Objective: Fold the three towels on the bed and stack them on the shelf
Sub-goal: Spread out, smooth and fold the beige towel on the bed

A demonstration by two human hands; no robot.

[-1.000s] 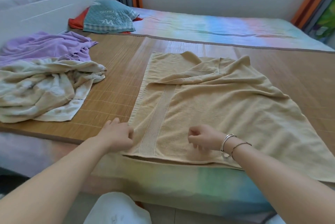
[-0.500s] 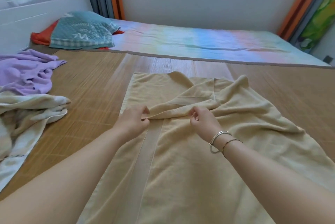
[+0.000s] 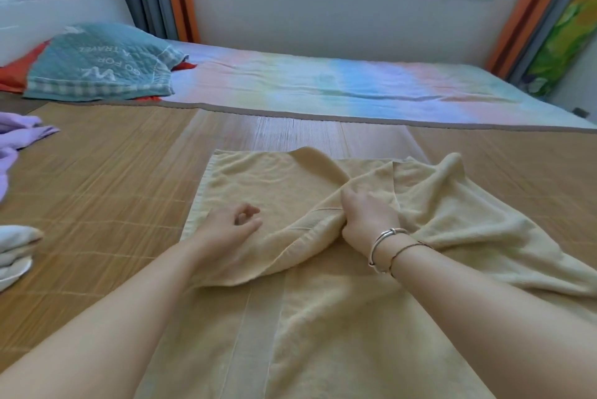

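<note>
Right now my right hand pinches a ribbed fold of the tan terry towel lying on the woven bamboo mat; my left hand hovers beside it over the towel, fingers loosely curled, holding nothing.

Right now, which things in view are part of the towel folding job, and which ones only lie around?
Part of the job:
yellow towel, gripped by the right hand
left hand, holding nothing
purple towel
white towel

Only lying around:
teal pillow
bamboo mat
rainbow sheet
</note>
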